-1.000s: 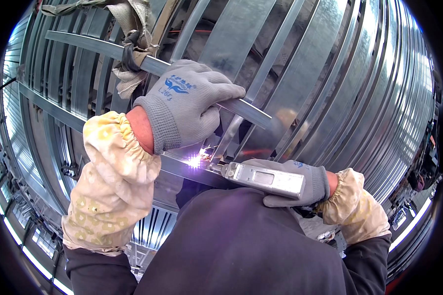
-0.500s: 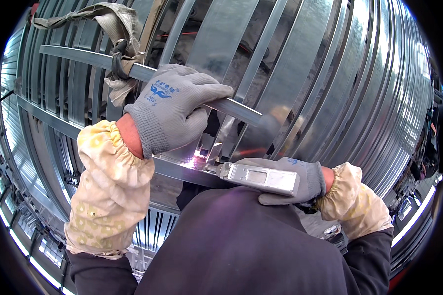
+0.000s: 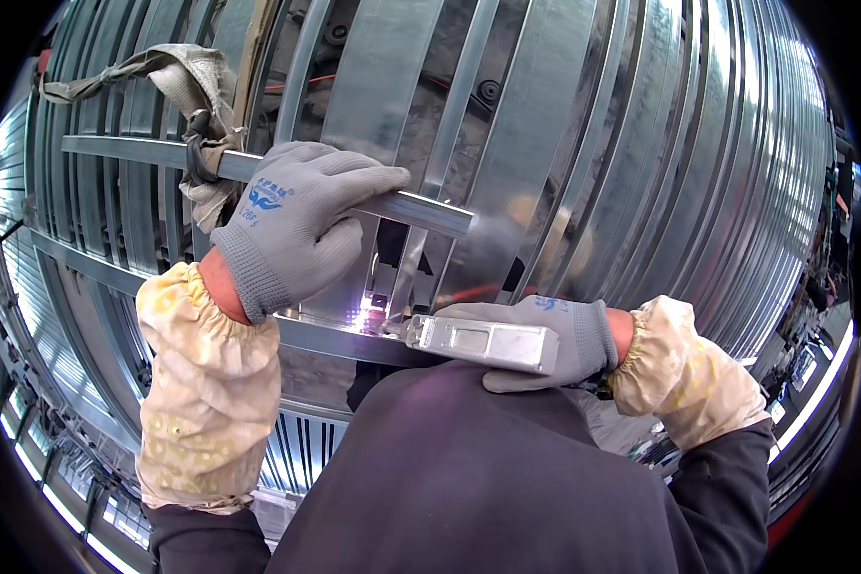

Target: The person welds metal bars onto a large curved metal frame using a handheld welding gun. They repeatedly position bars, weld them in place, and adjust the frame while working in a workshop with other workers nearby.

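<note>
Silver box-shaped metal tool [image 3: 488, 342] lies gripped in the grey-gloved right hand [image 3: 569, 337], beside the dark-clothed torso [image 3: 440, 469]; the grey-gloved left hand [image 3: 301, 215] clasps a narrow metal bar [image 3: 426, 213] wrapped in knotted beige cloth [image 3: 196, 86]. Shiny metal strips [image 3: 550, 105] lie beyond. Lengthwise, the tool runs sideways, pointing left at a purplish-white glow [image 3: 368, 316].

Head view, left camera of a side-by-side fisheye pair | station: above the wearer's dark clothing [image 3: 469, 459] | axis: downward and forward onto metal slats [image 3: 540, 115] | range: near, left hand [image 3: 301, 210] and right hand [image 3: 585, 337] about mid-field | field: upright, straight edges bowing toward a black rim
</note>
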The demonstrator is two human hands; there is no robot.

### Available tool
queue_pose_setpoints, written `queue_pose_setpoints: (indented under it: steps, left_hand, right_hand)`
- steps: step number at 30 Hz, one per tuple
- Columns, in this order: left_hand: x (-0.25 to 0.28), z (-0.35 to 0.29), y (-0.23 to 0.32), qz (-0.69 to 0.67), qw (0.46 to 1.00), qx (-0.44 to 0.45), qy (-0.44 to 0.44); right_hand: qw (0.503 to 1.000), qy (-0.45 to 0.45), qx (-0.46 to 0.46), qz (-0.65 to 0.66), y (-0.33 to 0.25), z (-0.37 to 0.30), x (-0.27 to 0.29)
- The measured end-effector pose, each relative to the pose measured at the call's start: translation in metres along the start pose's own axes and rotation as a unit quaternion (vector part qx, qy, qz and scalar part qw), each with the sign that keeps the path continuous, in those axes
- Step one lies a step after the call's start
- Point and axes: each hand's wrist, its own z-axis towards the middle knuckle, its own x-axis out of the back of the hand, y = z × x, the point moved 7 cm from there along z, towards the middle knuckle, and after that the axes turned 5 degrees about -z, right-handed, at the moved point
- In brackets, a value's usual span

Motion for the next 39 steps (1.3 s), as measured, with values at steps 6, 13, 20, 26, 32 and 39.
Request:
queue_pose_setpoints:
  steps: [6, 13, 20, 26, 32, 39]
  left_hand:
    - [0.002, 0.001, 0.008, 0.005, 1.000, 0.001, -0.009]
    - [0.003, 0.002, 0.007, 0.008, 1.000, 0.012, -0.014]
    - [0.003, 0.002, 0.005, 0.009, 1.000, 0.027, -0.013]
    - [0.003, 0.002, 0.000, 0.007, 0.999, 0.042, -0.009]
    - [0.004, 0.001, -0.002, 0.007, 0.998, 0.055, -0.002]
    - [0.008, 0.002, -0.002, 0.007, 0.998, 0.054, 0.016]
  right_hand:
    - [1.000, 0.004, 0.020, -0.001, 0.003, 0.000, -0.003]
    - [1.000, 0.007, -0.002, 0.019, -0.002, 0.004, -0.002]
    - [0.999, 0.007, -0.031, 0.029, -0.001, 0.002, -0.002]
    - [0.998, -0.014, -0.051, 0.026, 0.003, 0.002, -0.008]
    - [0.995, -0.032, -0.087, 0.038, -0.010, -0.018, -0.001]
    - [0.953, 0.278, -0.124, 0.005, -0.059, -0.104, 0.052]
